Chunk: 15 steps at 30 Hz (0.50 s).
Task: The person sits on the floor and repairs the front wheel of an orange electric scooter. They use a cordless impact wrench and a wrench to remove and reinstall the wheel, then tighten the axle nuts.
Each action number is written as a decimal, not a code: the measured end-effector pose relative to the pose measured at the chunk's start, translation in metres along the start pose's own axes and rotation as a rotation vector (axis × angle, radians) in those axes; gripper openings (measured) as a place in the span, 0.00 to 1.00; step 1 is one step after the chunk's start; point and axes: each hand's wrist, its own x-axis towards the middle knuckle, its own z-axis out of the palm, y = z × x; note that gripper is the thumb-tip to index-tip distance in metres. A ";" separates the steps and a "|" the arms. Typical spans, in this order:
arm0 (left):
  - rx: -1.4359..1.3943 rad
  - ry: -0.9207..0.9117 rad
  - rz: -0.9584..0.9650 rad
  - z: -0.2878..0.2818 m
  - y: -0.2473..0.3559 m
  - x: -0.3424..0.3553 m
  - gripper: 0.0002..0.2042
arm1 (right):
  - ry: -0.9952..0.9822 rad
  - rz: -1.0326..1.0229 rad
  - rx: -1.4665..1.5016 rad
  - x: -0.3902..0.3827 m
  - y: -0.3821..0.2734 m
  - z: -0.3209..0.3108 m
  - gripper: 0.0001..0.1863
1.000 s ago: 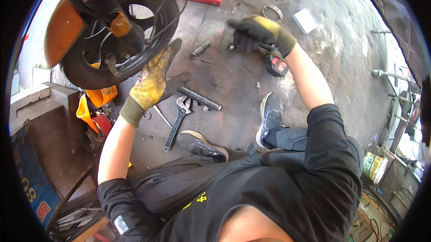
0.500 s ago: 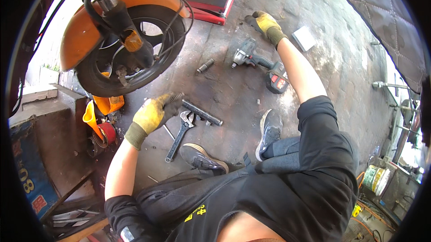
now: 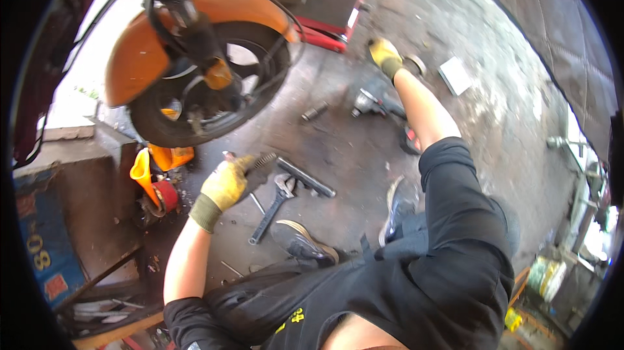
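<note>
My left hand (image 3: 224, 184), in a yellow glove with a green cuff, is closed on a coil spring (image 3: 265, 159) whose end sticks out past the fingers. Just right of it a dark metal tube (image 3: 305, 176) and an adjustable wrench (image 3: 272, 208) lie on the ground. Farther off, my right hand (image 3: 385, 56), gloved alike, reaches low over the ground; blur hides what its fingers do. A round metal piece (image 3: 415, 64) lies beside its wrist. Partly under my right forearm is a cordless impact wrench (image 3: 372, 103). A short metal cylinder (image 3: 315, 111) lies left of that tool.
A scooter's front wheel (image 3: 214, 122) with an orange fender (image 3: 133, 57) stands at upper left. Behind it is a red lift platform (image 3: 325, 39). A white box (image 3: 455, 76) lies beyond my right forearm. An orange funnel (image 3: 142, 167) and red can (image 3: 166, 194) stand left.
The whole view has shifted, so the scene sits lower and farther right. My right hand has moved left against the ground, and the round metal piece now shows beside it. My left hand keeps the spring.
</note>
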 end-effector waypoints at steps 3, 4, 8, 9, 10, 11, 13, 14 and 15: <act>-0.160 -0.088 0.087 -0.002 0.001 0.025 0.19 | -0.241 -0.293 0.187 -0.048 0.010 -0.051 0.21; -0.151 -0.115 0.032 0.002 0.005 0.038 0.21 | -0.423 -0.128 0.668 -0.070 0.004 -0.055 0.19; -0.202 -0.171 0.083 0.005 0.030 0.072 0.28 | -0.696 -0.223 0.382 -0.163 0.007 -0.083 0.16; -0.155 -0.220 0.060 0.006 0.036 0.079 0.28 | -0.662 -0.233 0.163 -0.185 0.010 -0.079 0.16; -0.132 -0.254 0.075 0.009 0.040 0.084 0.27 | -0.625 -0.309 0.013 -0.210 0.016 -0.070 0.15; -0.067 -0.277 0.071 0.011 0.043 0.088 0.27 | -0.621 -0.332 -0.144 -0.232 0.023 -0.059 0.17; -0.094 -0.313 0.047 0.015 0.045 0.095 0.30 | -0.601 -0.415 -0.375 -0.268 0.044 -0.035 0.17; -0.050 -0.319 -0.006 0.017 0.044 0.096 0.31 | -0.609 -0.465 -0.463 -0.283 0.057 -0.024 0.16; -0.055 -0.343 -0.026 0.019 0.042 0.098 0.32 | -0.495 -0.553 -0.423 -0.295 0.068 -0.015 0.15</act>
